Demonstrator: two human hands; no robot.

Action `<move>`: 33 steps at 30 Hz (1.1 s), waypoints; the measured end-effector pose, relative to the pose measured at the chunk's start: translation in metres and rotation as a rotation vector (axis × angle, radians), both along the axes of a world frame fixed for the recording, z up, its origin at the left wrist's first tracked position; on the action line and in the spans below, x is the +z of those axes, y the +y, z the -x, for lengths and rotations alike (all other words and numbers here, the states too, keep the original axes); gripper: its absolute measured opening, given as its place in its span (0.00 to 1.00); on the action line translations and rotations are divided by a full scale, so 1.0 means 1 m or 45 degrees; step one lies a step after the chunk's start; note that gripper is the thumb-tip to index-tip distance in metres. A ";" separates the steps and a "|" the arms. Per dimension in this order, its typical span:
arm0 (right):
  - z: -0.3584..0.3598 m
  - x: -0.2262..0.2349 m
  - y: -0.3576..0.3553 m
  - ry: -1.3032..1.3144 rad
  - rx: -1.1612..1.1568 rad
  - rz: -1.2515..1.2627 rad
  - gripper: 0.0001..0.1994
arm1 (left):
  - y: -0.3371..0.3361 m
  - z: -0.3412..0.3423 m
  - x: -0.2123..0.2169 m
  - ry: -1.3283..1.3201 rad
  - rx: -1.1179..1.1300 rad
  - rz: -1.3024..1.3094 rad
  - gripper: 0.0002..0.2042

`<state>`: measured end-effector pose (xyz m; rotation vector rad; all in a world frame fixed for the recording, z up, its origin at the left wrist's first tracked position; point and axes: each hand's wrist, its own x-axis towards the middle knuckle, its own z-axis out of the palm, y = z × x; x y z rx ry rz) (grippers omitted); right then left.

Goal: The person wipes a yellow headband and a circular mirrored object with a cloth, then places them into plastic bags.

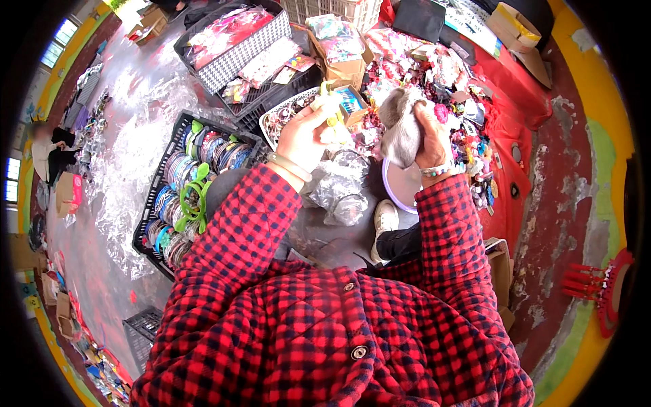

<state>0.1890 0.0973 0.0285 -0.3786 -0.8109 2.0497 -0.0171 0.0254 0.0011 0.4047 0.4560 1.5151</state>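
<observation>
Clenched in your right hand [434, 139] is a grey furry piece [401, 129], lifted over the lilac bowl [400, 186] at the red cloth's [522, 91] near edge. Your left hand [305, 136] pinches a small yellow-and-cream hair clip [331, 108], raised beside it above crumpled clear plastic bags [339, 190]. Headbands fill the black crate [193, 193] on your left.

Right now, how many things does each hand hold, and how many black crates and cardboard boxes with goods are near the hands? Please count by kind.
Grey fluffy items in the right hand: 1
Small yellow items in the left hand: 1
Black crates: 2
Cardboard boxes: 1
Total: 5
</observation>
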 end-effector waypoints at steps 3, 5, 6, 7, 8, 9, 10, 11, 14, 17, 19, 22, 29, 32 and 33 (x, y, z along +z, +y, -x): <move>-0.009 -0.031 0.017 -0.284 -0.119 -0.053 0.14 | 0.000 0.001 -0.003 0.192 0.201 0.190 0.09; -0.007 -0.034 0.018 -0.324 -0.118 0.018 0.14 | 0.001 0.003 -0.008 0.228 0.233 0.163 0.09; -0.005 -0.035 0.017 -0.344 -0.116 0.054 0.14 | 0.001 0.004 -0.009 0.245 0.249 0.150 0.09; -0.001 -0.035 0.014 -0.450 -0.271 0.069 0.14 | 0.001 0.005 -0.009 0.284 0.254 0.177 0.09; 0.001 -0.037 0.013 -0.439 -0.181 0.076 0.14 | 0.001 0.005 -0.010 0.321 0.258 0.202 0.09; 0.002 -0.041 0.012 -0.427 -0.091 0.082 0.13 | 0.001 0.005 -0.010 0.359 0.261 0.227 0.09; 0.005 -0.042 0.010 -0.416 -0.001 0.088 0.13 | 0.002 0.004 -0.010 0.377 0.276 0.219 0.08; 0.016 -0.025 -0.006 -0.626 -0.045 0.008 0.11 | 0.001 0.002 -0.011 0.399 0.305 0.217 0.08; 0.035 -0.027 -0.020 -0.615 0.083 -0.187 0.10 | 0.000 -0.010 -0.009 0.428 0.316 0.211 0.08; 0.047 -0.054 -0.023 -0.750 0.083 -0.429 0.13 | -0.001 -0.013 -0.015 0.437 0.249 0.183 0.08; 0.048 -0.054 -0.024 -0.799 0.064 -0.540 0.15 | -0.001 -0.012 -0.018 0.425 0.217 0.154 0.08; 0.042 -0.052 -0.017 -0.945 0.068 -0.719 0.16 | -0.002 -0.012 -0.012 0.364 0.201 0.116 0.07; 0.040 -0.041 -0.018 -1.059 0.062 -0.840 0.16 | -0.006 -0.015 -0.006 0.328 0.197 0.177 0.08; 0.039 -0.048 -0.014 -0.999 0.129 -0.792 0.16 | -0.004 -0.016 -0.007 0.323 0.226 0.182 0.08; 0.038 -0.046 -0.015 -1.004 0.153 -0.769 0.15 | -0.002 -0.012 -0.011 0.289 0.236 0.181 0.07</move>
